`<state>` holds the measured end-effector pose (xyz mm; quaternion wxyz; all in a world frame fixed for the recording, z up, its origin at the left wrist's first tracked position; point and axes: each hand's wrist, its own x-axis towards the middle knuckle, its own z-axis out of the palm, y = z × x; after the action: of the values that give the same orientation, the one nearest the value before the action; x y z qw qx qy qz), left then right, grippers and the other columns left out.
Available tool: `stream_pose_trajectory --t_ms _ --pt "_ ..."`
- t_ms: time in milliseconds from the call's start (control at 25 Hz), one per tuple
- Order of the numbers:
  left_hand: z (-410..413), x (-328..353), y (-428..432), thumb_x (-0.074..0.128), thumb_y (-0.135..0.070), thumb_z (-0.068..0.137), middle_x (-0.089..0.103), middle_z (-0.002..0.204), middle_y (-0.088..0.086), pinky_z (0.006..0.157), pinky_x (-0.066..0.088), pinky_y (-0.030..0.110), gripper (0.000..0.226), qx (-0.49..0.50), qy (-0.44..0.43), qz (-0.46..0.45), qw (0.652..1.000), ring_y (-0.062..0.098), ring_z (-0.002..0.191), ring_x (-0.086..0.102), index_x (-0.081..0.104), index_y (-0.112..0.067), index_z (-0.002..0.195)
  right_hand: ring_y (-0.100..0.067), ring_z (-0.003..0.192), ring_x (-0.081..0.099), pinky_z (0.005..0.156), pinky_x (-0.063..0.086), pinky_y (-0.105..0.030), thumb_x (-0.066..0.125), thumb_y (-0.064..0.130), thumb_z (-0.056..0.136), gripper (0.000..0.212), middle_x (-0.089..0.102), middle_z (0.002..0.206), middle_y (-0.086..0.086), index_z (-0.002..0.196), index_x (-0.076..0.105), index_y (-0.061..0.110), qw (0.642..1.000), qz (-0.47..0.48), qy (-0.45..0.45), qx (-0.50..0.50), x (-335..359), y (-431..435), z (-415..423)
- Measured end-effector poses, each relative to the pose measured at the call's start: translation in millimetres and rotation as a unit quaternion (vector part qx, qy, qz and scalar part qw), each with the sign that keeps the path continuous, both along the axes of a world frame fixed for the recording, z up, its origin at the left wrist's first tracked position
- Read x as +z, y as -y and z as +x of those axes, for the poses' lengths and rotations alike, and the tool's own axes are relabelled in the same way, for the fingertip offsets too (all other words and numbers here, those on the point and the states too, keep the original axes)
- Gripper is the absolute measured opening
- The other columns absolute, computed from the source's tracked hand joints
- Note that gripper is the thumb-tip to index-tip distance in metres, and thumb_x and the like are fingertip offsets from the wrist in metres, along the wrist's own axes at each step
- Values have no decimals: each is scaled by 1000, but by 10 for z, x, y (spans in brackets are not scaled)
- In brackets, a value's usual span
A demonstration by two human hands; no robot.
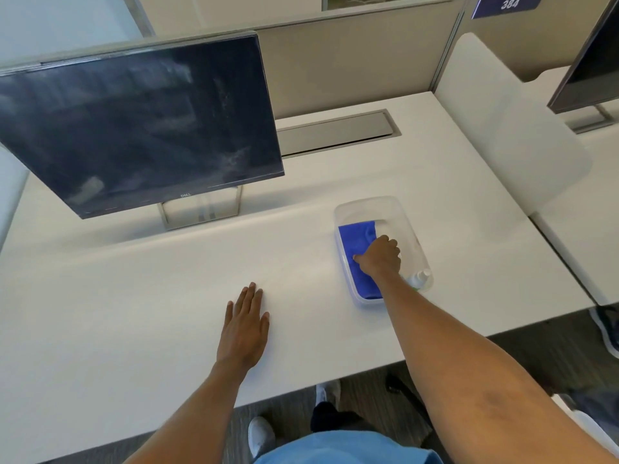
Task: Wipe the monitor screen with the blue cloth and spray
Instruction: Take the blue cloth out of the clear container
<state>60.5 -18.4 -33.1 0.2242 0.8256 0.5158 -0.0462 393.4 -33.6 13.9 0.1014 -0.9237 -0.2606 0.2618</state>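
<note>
The monitor (140, 128) stands at the back left of the white desk, its dark screen smeared and dusty. A clear plastic bin (395, 209) sits to its right and holds the folded blue cloth (356, 239) and a small white spray bottle (418, 279) at its near right corner. My right hand (380, 257) reaches into the bin, with fingers curled down on the cloth. Whether it grips the cloth cannot be told. Flat on the desk, palm down, rests my left hand (244, 326), which holds nothing.
A grey cable hatch (338, 132) is set into the desk behind the bin. A frosted divider panel (509, 128) stands at the right, with a second monitor (589, 61) beyond it. Partition walls run along the back. Shoes and floor show under the near desk edge.
</note>
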Motion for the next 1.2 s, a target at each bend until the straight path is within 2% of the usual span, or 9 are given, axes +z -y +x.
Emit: stream_pose_trajectory --t_ms 120,280,480,640,800,1000,1080,1200 --pt "9 -15 -4 30 -33 115 -1 181 -4 136 -4 38 61 3 5 2 1000 13 167 -5 14 -17 172 -34 126 61 102 51 -41 81 34 91 62 60 134 -13 134 49 3 999 13 -37 -33 -1 -31 22" --pt "5 -39 4 30 -33 115 -2 181 -4 136 -4 38 62 1 1 10 1000 13 167 -5 12 -17 173 -33 111 68 92 56 -42 78 30 90 44 69 120 -12 120 59 5 996 33 -73 -48 25 -53 19" --pt "-11 -63 5 30 -33 115 -2 181 -3 136 -4 38 62 -2 3 9 1000 14 167 -5 12 -17 173 -33 103 69 79 52 -38 75 30 89 38 70 113 -9 119 61 11 990 86 -92 -57 97 -42 45" --pt "-19 -80 -4 28 -34 115 -3 181 -2 136 -4 39 62 -12 -4 13 1000 14 167 -6 10 -16 173 -35 97 67 80 54 -43 70 31 92 31 69 103 -8 114 58 12 984 160 -35 -68 164 0 1" --pt "-69 -93 -28 27 -35 115 -4 181 -2 136 -4 39 63 -27 0 14 1000 14 167 -6 9 -17 173 -36 88 66 74 51 -42 66 35 98 26 68 92 -8 106 58 11 972 219 49 -62 337 6 -100" --pt "-217 -119 -87 27 -37 115 -3 181 -3 135 -8 34 63 -60 11 21 998 12 167 -5 11 -18 173 -32 77 61 68 45 -37 65 39 100 28 68 87 -8 105 59 11 941 301 136 -67 787 -57 -242" --pt "-300 -124 -121 26 -39 115 -3 181 -4 135 -8 37 63 -61 7 26 998 13 167 -5 10 -19 173 -28 70 57 63 39 -33 66 39 99 27 63 80 -3 100 56 14 924 338 169 -55 1034 -124 -343" --pt "-462 -101 -221 25 -40 115 -4 181 -2 136 -7 42 64 -40 -6 35 999 15 168 -6 8 -19 173 -20 59 51 50 33 -27 64 43 99 28 54 68 6 91 47 21 905 401 140 -28 1332 -279 -612"
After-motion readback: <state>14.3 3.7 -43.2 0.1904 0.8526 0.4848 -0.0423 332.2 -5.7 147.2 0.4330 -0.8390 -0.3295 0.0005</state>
